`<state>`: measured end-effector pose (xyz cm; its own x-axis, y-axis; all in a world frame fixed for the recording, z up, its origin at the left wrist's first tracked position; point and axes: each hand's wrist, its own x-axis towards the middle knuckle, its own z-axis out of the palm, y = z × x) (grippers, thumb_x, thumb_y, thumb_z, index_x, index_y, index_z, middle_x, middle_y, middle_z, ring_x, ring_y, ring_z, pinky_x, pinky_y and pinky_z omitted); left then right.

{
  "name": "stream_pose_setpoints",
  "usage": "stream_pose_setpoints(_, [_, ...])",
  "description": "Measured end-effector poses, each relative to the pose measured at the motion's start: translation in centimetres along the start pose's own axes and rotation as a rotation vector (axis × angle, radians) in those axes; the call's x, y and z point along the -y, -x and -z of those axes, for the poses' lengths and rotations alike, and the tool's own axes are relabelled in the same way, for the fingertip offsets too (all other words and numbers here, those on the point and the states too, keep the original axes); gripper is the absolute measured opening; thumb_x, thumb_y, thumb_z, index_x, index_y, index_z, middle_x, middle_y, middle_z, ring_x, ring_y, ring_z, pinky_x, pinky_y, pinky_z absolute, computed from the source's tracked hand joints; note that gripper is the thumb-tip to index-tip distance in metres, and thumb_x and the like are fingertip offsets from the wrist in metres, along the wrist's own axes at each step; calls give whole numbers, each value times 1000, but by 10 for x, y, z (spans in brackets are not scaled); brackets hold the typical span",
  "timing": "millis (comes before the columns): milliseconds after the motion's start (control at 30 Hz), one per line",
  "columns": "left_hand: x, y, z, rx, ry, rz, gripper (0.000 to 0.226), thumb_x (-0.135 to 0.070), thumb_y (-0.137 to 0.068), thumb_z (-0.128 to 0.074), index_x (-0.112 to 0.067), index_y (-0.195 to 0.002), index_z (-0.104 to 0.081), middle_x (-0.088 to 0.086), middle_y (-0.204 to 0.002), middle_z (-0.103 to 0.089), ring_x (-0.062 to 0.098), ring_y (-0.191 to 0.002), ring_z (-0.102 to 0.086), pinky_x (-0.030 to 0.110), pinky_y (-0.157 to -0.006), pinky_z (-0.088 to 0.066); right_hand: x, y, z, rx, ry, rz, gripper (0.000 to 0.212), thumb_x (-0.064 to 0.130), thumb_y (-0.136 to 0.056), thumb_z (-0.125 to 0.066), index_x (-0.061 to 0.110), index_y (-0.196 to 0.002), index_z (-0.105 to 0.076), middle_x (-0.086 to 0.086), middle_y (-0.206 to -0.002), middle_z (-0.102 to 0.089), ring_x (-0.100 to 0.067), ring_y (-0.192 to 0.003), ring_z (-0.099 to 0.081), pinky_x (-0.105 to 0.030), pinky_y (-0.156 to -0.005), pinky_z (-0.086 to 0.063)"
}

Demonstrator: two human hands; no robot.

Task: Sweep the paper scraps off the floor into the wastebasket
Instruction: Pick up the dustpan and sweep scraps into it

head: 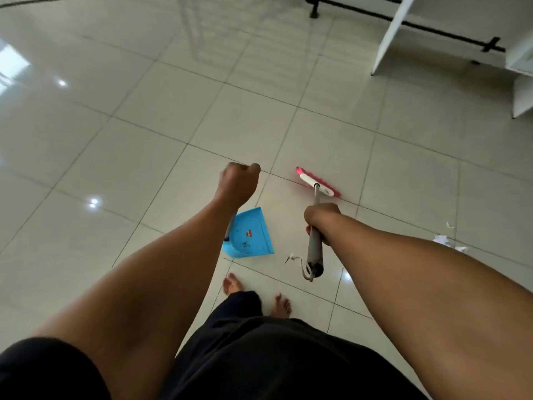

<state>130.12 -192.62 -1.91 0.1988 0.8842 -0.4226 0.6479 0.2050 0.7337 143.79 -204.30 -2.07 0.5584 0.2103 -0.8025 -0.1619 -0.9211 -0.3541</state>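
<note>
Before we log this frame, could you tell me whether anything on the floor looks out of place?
Yes: white paper scraps lie loose on the tiles at the right edge, away from the broom and the blue dustpan, not yet swept up.

Soft, dim daylight all over. Bright white glare on the shiny floor [121,116] at the left edge, plus small round light spots there and near the feet. Pale streaks mirrored in the tiles at the top. Faint, soft shadows only, no hard ones. Bent lines at the edges: wide lens. Arms [161,284] big and stretched at the bottom. Slightly soft and grainy all over. Broom [317,184] bristles a bit smeared. Paper scraps [442,239] at the right fuzzy, washed out white.
</note>
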Motion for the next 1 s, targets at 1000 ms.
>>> stream_pose_setpoints(1000, [150, 126, 84, -751, 379, 503, 35, -33, -85, -50, -11, -58, -52, 6, -58, -48, 18, -54, -39, 31, -55, -35, 11, 65, -169, 402, 1189, 703, 29, 17, -93, -49, 2, -118, -53, -13, -85, -57, -20, -52, -54, -24, -39, -41])
